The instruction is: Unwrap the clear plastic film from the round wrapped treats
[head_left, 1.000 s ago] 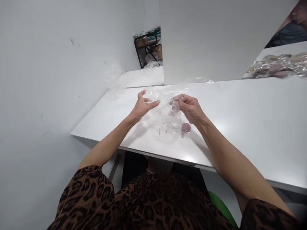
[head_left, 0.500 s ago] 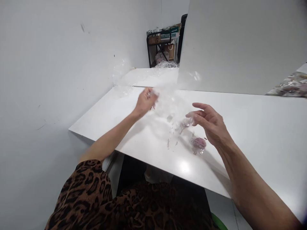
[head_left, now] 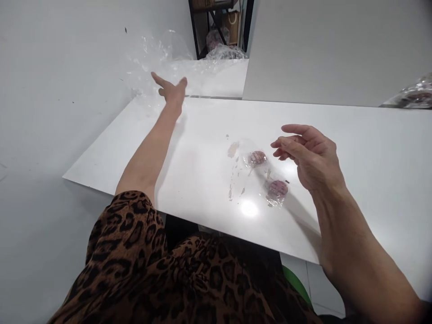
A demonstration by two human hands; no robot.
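Note:
My left hand (head_left: 170, 92) reaches over the far left of the table, its fingers spread and nothing in its grip. Crumpled clear plastic film (head_left: 148, 67) lies just beyond it, against the wall. My right hand (head_left: 308, 150) hovers above the table with loosely curled fingers apart, empty. Two small round pinkish pieces in clear wrap lie to its left: one wrapped piece (head_left: 257, 158) farther away, another wrapped piece (head_left: 278, 188) nearer to me. Exactly what they are, I cannot tell. Wet-looking smears (head_left: 232, 149) mark the tabletop beside them.
The white table (head_left: 202, 180) has its near edge close to my body. A grey-white panel (head_left: 320, 49) rises behind it. At the right back sits a clear plastic bag (head_left: 416, 94). A dark rack (head_left: 199, 31) stands beyond, and a green rounded edge (head_left: 297, 283) shows below the table.
My left hand has moved far left and let go of the clear plastic film. One wrapped piece, formerly at my right fingertips, now lies on the table. The view has tilted down.

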